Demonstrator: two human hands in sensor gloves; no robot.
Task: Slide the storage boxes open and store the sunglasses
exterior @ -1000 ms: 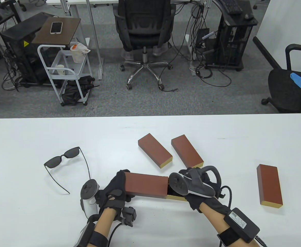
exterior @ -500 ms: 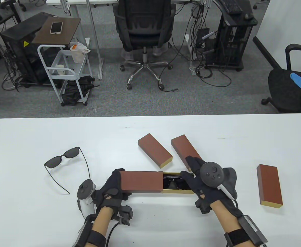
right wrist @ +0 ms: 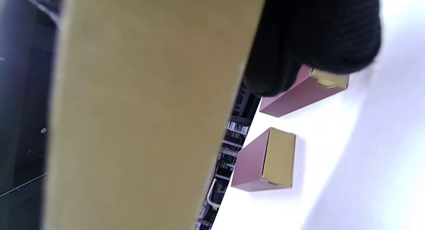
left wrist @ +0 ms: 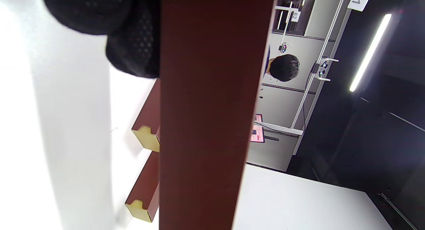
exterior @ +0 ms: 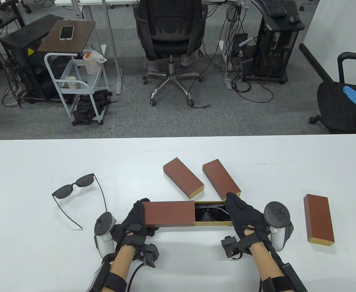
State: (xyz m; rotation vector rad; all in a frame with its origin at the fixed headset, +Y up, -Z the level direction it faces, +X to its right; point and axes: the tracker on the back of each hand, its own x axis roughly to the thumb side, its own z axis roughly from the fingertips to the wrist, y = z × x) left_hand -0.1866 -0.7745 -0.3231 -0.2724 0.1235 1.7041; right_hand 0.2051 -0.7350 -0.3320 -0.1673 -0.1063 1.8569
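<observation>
Here the left hand [exterior: 134,223] grips the brown sleeve [exterior: 169,213], and the right hand [exterior: 245,220] holds the gold tray [exterior: 213,224] with sunglasses [exterior: 210,213] inside.

A dark red-brown cardboard sleeve [left wrist: 206,117] fills the centre, black gloved fingers [left wrist: 132,40] against it; beyond, two closed red-brown boxes with gold ends [left wrist: 146,137] lie on the white table [left wrist: 298,203].

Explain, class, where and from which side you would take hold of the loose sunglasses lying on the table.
Probably best to pinch the bridge of the sunglasses, coming straight down from above. They lie open and flat on the table, lenses at the far end, both thin arms trailing toward the person. The bridge is stiff and central; the arms would likely flex, and lens grips would smudge.
</observation>
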